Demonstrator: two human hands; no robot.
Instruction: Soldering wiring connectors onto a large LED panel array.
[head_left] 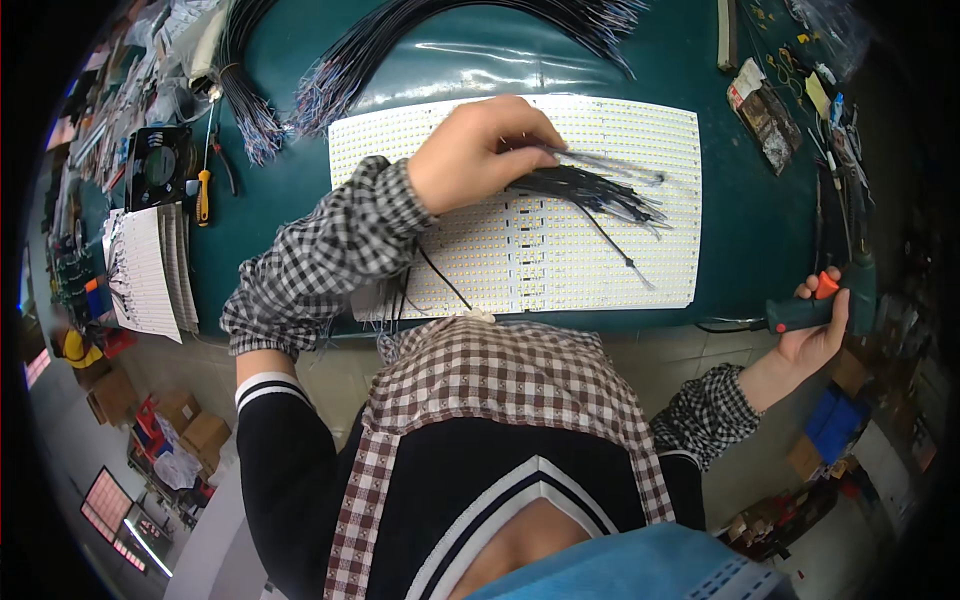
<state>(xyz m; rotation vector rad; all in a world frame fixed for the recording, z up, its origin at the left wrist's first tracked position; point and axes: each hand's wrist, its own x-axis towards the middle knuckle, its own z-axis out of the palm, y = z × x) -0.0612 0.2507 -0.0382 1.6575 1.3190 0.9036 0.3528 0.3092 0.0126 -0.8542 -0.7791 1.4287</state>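
A white LED board sheet [630,265], dotted with rows of small yellow chips, lies before me. A loose bunch of black wires [590,190] with pale ends rests on it. My left hand [490,150] is over the board, thumb and fingers closed on thin wires at the bunch, blurred at their tips. Off the table's right side, my right hand [820,325] grips a green glue gun [860,295] with an orange trigger; its cord runs left. One black wire [445,275] reaches the board's near edge beside a whitish blob [482,315].
Thick bundles of black wires [390,50] lie at the back of the green table [270,200]. At left are a fan [160,165], a yellow-handled screwdriver [204,195] and stacked white boards [150,265]. A torn packet [765,120] lies at back right.
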